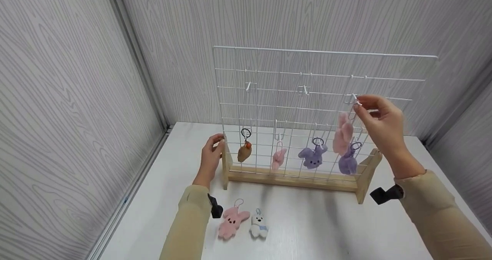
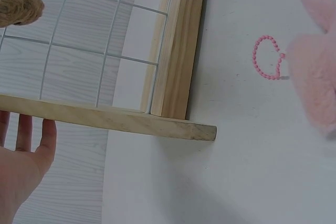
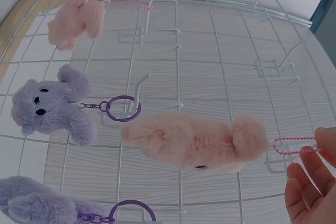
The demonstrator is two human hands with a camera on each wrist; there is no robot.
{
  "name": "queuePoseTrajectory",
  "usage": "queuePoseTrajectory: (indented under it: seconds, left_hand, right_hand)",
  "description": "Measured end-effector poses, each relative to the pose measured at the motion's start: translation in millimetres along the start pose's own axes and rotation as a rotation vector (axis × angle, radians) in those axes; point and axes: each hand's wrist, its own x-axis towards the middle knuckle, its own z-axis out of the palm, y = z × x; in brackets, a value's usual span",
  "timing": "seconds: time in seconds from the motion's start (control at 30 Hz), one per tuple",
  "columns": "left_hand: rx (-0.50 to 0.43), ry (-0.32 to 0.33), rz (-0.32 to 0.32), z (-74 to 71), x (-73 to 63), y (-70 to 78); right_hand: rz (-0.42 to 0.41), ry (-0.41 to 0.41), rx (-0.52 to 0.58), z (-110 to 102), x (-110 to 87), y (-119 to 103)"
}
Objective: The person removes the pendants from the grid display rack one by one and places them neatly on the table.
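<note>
My right hand (image 1: 382,118) pinches the pink bead chain (image 3: 294,145) of a pink plush rabbit keychain (image 1: 343,135) between thumb and fingers, right at the tip of a white hook (image 1: 354,97) on the wire grid's right side. The plush hangs below the fingers, in front of a purple plush keychain (image 1: 348,164). On the opposite side, my left hand (image 1: 210,156) touches the wooden end piece (image 2: 121,120) of the grid stand. Its fingertips (image 2: 48,129) lie against the outer face of the wood in the left wrist view.
On the wire grid (image 1: 326,52) hang a brown keychain (image 1: 244,151), a small pink plush (image 1: 278,159) and another purple plush (image 1: 312,158). Two upper hooks, left (image 1: 248,86) and middle (image 1: 305,90), are bare. A pink rabbit (image 1: 231,222) and a white plush (image 1: 259,225) lie on the table.
</note>
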Motion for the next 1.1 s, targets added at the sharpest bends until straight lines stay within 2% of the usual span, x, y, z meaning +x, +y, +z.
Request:
queuePoseTrajectory:
  seconds: [0.1,0.33,0.47,0.63,0.77,0.97,1.1]
  left_hand:
    - [-0.006,-0.012,-0.015,-0.9,1.4,0.9]
    - [-0.014,-0.005,0.013,-0.2,-0.9,1.2]
    - [-0.026,-0.014,-0.007,-0.8,-1.0,1.9]
    - [-0.005,0.005,-0.008,0.3,-0.3,1.7]
    - [0.010,0.019,0.000,1.4,0.3,0.6]
    - [0.023,0.022,0.000,1.7,-0.5,0.5]
    - [0.020,0.019,0.005,1.8,-0.1,0.5]
  right_hand:
    - [-0.003,-0.006,0.008,0,0.6,0]
    - [-0.040,-0.001,-0.021,-2,-1.4,-7]
    - [-0.060,-0.007,-0.035,-4,-1.3,-4]
    - [-0.073,-0.012,-0.050,-5,-0.5,-7]
    - [-0.070,-0.016,-0.047,-7,-1.8,-15]
    - [-0.081,-0.008,-0.038,-11,-7.9,-41]
    - [-0.106,-0.003,-0.013,-13,-7.5,-36]
